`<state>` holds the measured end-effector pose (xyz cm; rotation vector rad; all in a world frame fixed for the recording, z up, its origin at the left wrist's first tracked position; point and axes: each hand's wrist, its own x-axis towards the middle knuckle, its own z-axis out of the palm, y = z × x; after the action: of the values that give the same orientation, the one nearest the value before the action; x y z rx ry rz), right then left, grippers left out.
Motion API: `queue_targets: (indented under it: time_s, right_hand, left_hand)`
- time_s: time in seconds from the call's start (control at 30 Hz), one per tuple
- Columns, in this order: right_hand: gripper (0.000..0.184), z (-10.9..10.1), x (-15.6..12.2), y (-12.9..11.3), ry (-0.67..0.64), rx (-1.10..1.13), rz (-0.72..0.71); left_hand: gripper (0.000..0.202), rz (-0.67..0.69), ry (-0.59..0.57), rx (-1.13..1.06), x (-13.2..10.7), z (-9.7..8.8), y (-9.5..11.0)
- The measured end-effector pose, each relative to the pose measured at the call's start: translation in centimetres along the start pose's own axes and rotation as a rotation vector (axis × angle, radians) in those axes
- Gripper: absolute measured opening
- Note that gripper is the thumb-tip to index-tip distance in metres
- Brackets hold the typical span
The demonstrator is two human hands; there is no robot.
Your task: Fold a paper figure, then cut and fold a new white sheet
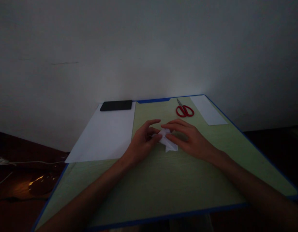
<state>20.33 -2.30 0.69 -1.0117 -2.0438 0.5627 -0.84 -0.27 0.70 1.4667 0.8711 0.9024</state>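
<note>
A small piece of folded white paper is held between my two hands over the middle of the table. My left hand grips its left side, thumb on top and the index finger raised away from it. From the right, my right hand pinches the paper between thumb and fingers. A pointed flap of the paper sticks out below, toward me. The fingertips behind the paper are partly hidden.
Red-handled scissors lie beyond my right hand. A white paper strip rests at the far right. On the left, a dark flat rectangular object sits on a large white sheet. The blue-edged table meets a wall.
</note>
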Motion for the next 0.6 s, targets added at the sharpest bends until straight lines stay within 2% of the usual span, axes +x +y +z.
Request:
queue_targets:
  time_s: [0.2,0.23,0.3,0.4,0.6]
  right_hand:
    - [0.023,0.5,0.0,0.2,0.067,0.225,0.233]
    - [0.022,0.6,0.1,0.2,0.084,0.276,0.261]
    - [0.021,0.6,0.1,0.1,0.106,0.354,0.295]
    - [0.019,0.5,0.1,-0.2,0.077,0.362,0.303]
    - [0.018,0.5,0.0,-0.4,-0.009,0.367,0.335]
  left_hand:
    - [0.071,-0.053,0.116,-0.182,0.4,0.1,-0.5]
    - [0.069,-0.068,0.123,-0.205,0.5,0.1,-0.7]
    - [0.052,-0.096,0.109,-0.221,0.5,0.2,-1.1]
    - [0.029,-0.118,0.101,-0.188,0.5,0.2,-1.4]
    - [0.025,-0.108,0.175,-0.164,0.4,-0.1,-1.5]
